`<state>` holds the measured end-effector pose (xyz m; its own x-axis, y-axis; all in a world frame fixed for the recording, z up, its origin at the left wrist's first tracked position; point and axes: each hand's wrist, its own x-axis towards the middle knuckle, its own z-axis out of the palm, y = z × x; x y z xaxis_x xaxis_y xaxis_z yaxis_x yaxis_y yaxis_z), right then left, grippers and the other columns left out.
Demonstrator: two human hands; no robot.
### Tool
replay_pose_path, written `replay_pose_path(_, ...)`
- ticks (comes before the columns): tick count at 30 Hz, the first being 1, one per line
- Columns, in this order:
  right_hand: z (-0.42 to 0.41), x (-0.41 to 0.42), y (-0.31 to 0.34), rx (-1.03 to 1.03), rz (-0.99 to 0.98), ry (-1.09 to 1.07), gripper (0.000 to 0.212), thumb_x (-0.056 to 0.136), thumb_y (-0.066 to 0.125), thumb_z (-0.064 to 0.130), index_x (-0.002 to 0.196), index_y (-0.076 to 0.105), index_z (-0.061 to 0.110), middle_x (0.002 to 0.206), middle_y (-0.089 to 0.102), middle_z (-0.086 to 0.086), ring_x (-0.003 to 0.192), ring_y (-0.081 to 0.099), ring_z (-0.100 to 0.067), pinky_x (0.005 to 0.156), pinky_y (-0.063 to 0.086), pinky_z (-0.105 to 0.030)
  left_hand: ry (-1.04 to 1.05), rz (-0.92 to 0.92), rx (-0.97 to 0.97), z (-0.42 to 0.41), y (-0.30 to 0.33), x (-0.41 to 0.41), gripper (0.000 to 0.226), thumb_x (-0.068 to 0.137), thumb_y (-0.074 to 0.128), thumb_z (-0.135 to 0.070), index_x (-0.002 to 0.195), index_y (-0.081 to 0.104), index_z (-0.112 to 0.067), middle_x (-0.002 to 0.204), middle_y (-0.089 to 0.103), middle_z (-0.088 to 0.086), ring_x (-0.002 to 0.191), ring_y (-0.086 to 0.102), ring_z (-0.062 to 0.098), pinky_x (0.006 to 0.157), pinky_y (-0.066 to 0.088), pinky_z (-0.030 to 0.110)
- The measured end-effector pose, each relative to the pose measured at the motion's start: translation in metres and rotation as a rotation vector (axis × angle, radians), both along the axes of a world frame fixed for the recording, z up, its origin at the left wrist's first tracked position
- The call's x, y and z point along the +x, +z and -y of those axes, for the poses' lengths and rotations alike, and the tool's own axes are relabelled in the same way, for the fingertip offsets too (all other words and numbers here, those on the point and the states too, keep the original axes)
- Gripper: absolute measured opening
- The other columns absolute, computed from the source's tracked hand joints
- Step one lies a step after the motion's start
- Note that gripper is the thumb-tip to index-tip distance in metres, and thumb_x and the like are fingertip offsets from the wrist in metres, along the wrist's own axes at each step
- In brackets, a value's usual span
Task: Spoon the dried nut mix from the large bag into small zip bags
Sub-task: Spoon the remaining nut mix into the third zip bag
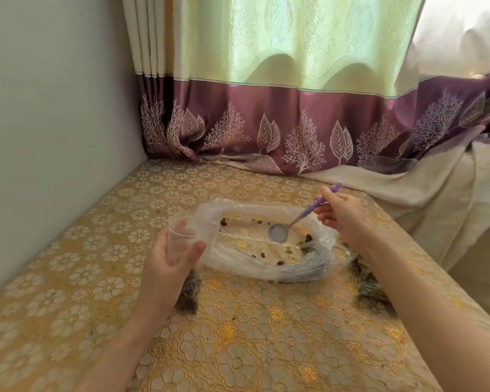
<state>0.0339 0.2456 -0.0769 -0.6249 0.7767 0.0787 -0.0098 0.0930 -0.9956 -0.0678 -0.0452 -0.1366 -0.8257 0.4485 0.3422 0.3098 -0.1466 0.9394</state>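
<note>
The large clear bag [255,267] lies open on the table, its mouth rolled wide, with only scattered nuts and raisins [306,244] inside, mostly at its right end. My right hand [340,213] grips the purple handle of a metal spoon [278,232]; the bowl of the spoon hangs empty over the middle of the bag. My left hand [170,256] holds a small clear zip bag [181,236] open and upright at the large bag's left edge. The small bag looks empty.
A filled small bag [188,295] lies under my left wrist, and more filled bags [371,290] lie under my right forearm. The floral table cover [238,349] ends at the right edge [425,250]. A wall stands to the left, curtains behind.
</note>
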Motion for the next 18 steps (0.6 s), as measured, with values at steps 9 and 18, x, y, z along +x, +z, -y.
replay_pose_path(9,-0.020,-0.001,0.003,0.237,0.224,-0.021,0.041,0.101,0.039,0.023,0.067,0.056,0.009,0.040,0.056,0.005,0.032,0.040,0.002,0.033,0.030,-0.011,0.011,-0.010,0.015,-0.001,0.001,0.000,0.076,0.048,0.063,-0.083,0.113,0.054,-0.043,0.104,0.068,-0.015,0.090,0.068,0.008,0.072,0.055,0.027)
replay_pose_path(18,-0.016,0.006,-0.001,0.249,0.314,0.084,0.040,0.100,0.042,0.025,0.067,0.057,0.008,0.064,0.057,-0.013,0.042,0.038,-0.011,0.036,0.025,-0.019,-0.001,-0.014,0.023,-0.001,0.001,0.000,0.077,0.049,0.064,-0.082,0.113,0.053,-0.041,0.106,0.068,-0.015,0.092,0.068,0.008,0.072,0.055,0.026)
